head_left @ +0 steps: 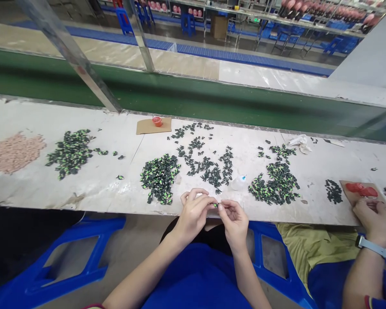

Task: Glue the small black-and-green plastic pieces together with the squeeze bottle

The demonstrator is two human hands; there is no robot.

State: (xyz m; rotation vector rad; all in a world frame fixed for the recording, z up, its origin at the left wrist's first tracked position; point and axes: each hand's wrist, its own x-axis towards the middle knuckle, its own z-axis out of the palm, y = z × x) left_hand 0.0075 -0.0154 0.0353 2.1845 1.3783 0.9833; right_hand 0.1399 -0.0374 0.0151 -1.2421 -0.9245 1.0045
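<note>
Between my fingertips is a small black-and-green plastic part (pixel 215 205), too small to name more exactly. My left hand (pixel 194 213) pinches it from the left, thumb and forefinger closed. From the other side my right hand (pixel 234 219) grips the same part with thumb and fingertips. Both hands are just over the table's near edge. Left of them lies a heap of black-and-green parts (pixel 160 178). Beyond my fingers, small black pieces (pixel 210 169) are scattered loosely. A small clear bottle with a blue tip (pixel 239 182) stands to the right.
Another black-and-green heap (pixel 276 182) lies to the right, one (pixel 71 152) to the left, beside pinkish pieces (pixel 16 152). A red cup (pixel 157 121) sits on cardboard at the back. At right, a co-worker's hand (pixel 375 219) is near red material (pixel 362 189). A green conveyor belt (pixel 193 96) runs behind.
</note>
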